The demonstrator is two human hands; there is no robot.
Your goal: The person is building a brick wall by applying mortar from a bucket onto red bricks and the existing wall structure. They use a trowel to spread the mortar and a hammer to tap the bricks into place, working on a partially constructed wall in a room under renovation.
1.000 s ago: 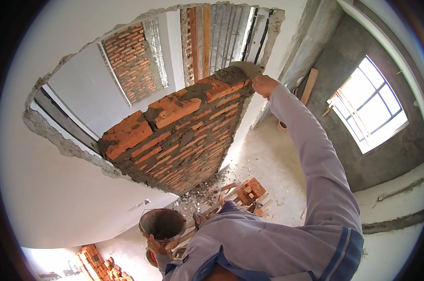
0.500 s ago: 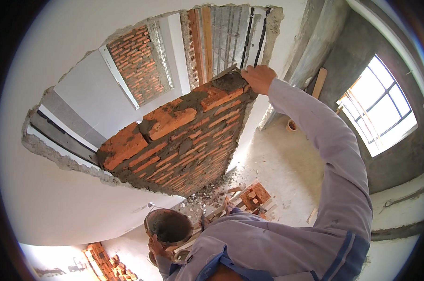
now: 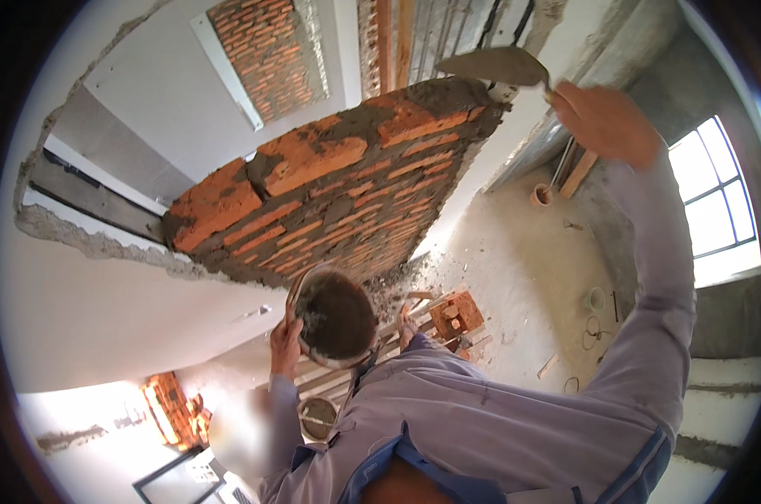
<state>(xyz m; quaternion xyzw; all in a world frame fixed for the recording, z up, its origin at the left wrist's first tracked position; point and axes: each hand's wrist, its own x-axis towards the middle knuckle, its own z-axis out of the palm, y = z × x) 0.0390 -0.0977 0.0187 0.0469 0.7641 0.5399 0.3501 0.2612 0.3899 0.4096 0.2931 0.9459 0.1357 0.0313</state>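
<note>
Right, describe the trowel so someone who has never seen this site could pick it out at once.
Start at the half-built red brick wall that fills the middle of the view and follow its mortar-covered top course to the far upper end. Just above that end, the right hand holds the trowel. It is the only flat, pointed grey metal blade here, unlike the round mortar bucket that the left hand holds lower down.

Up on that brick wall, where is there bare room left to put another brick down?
The mortar-covered end of the brick wall, below the trowel in the right hand, looks free. Leftward, bricks already fill the top. The left hand holds the mortar bucket.
</note>
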